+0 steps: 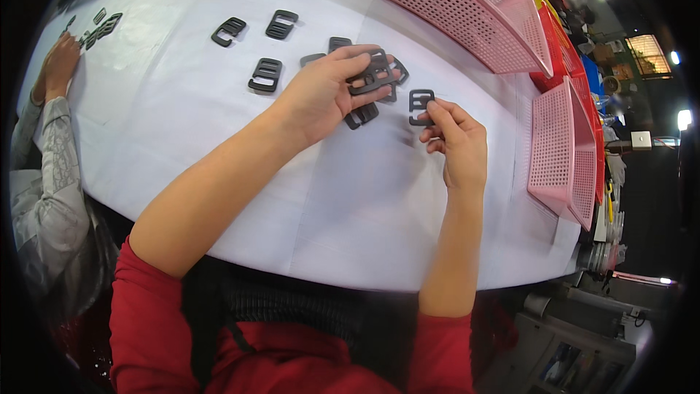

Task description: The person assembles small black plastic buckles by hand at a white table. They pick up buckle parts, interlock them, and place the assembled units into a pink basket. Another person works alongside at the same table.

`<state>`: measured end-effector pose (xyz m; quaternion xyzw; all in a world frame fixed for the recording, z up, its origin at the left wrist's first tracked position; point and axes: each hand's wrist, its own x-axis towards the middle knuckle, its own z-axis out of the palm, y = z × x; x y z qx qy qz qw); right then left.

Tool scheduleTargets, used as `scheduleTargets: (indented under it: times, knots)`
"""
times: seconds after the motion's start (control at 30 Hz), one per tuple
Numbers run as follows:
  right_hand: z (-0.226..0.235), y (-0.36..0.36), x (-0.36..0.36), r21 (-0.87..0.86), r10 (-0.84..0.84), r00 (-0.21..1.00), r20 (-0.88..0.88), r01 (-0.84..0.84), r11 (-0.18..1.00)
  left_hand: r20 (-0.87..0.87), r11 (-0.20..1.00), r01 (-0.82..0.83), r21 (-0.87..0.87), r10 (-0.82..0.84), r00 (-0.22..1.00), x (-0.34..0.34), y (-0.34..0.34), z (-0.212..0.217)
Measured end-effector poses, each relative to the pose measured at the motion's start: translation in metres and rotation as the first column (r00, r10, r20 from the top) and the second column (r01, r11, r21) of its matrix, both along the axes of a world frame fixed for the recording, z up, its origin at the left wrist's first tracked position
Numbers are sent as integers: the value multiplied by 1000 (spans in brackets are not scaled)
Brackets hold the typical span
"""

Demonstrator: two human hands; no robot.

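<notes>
Fingers (437,111) of the right hand (467,147), in the head view, pinch 1 black slotted buckle (421,108) by its edge; the left hand (317,98), half spread, holds at least 1 more above loose buckles (362,116) on the smooth white tabletop (350,211). 2 pink perforated plastic baskets (459,7) stand rightward. Beyond, bright lamps (685,120) dot a dim room.

White-covered table (182,131)
Black buckles (265,75) lie scattered, upper left to upper centre; pink perforated basket (452,7), upper right; second pink basket (558,153), right.
</notes>
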<state>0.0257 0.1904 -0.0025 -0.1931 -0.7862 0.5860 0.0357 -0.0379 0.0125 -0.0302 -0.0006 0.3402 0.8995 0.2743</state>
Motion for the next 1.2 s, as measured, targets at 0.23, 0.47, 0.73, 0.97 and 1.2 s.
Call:
scheduleTargets:
  times: [0.23, 0.47, 0.73, 0.97, 1.2]
  knots:
    - [-1, 2, -2, -233, -61, 998, -36, 51, 971, -7, 998, 57, -17, -57, 998, 4, 1, 2]
    - [0, 0, 1, -215, -63, 994, -91, 43, 976, -6, 975, 180, -130, -182, 983, 12, 3, 4]
    - [1, -7, 2, -85, 48, 963, -266, -73, 994, 44, 948, 275, -159, -271, 962, 13, 4, 2]
    - [-13, -11, -1, 119, 236, 851, -469, -204, 972, -108, 944, 210, -254, -243, 964, 16, 3, -1]
    - [-12, -12, 1, 85, 231, 877, -422, -215, 973, -201, 967, 87, -241, -137, 970, 16, 6, -4]
